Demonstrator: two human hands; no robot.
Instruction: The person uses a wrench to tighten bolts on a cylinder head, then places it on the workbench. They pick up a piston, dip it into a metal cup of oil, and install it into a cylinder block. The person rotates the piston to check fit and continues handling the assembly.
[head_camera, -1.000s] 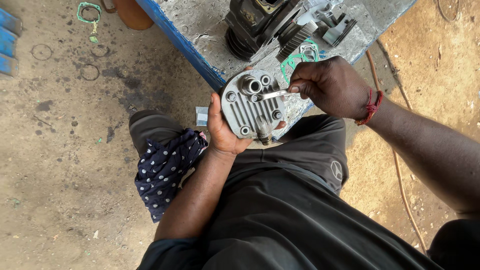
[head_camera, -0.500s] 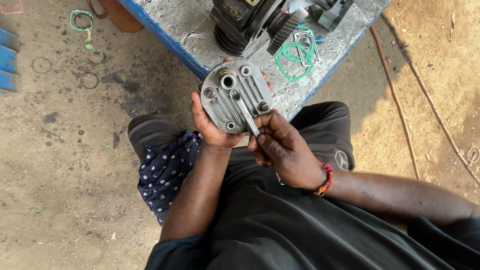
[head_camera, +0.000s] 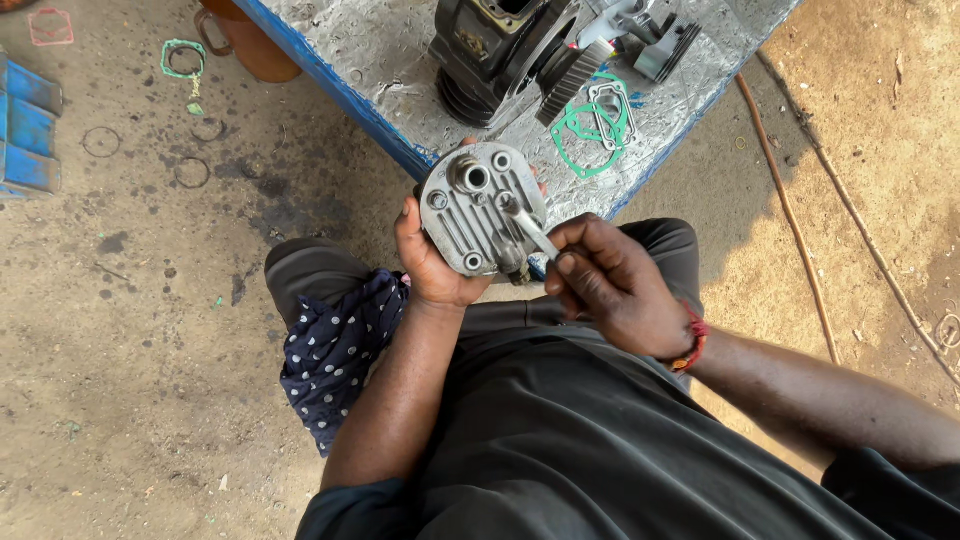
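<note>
While cupped from beneath by the left hand (head_camera: 435, 265), fingers wrapped shut around the lower left rim, held up and tilted toward the camera: a grey cast-metal cylinder head (head_camera: 470, 215), ribbed face and round bolt holes showing. Gripped firmly, palm behind, thumb along the rim.

Against the cylinder head's right side, the right hand (head_camera: 615, 285), closed tight around the shaft of a small silver wrench (head_camera: 535, 232), thumb pressed along the handle. Wrench end seated on a fitting just right of the cylinder head's centre. Lower right of the cylinder head, past the wrist, a red thread bracelet (head_camera: 692, 345).

Directly behind and above the cylinder head, the edge of a blue-framed bench (head_camera: 400, 60) topped with crinkled foil. Held in the air just off that edge, over the lap, not resting on it.

Above the cylinder head, on the bench, a black finned engine block (head_camera: 490, 50) with a toothed gear. Above and to the right of the cylinder head, green gaskets (head_camera: 590, 125) lying flat. Farther up and right, a grey finned part (head_camera: 665, 45).

Below and left of the cylinder head, a navy cloth with white dots (head_camera: 335, 350) draped over the knee.

Well to the upper left of the cylinder head, on stained dirt ground: a brown jug (head_camera: 250, 45) by the bench corner, another green gasket (head_camera: 183, 58), thin wire rings (head_camera: 100, 142), a blue crate (head_camera: 25, 130) at the frame's edge. Well right of the cylinder head, a long brown cord (head_camera: 790, 220) across the ground.
</note>
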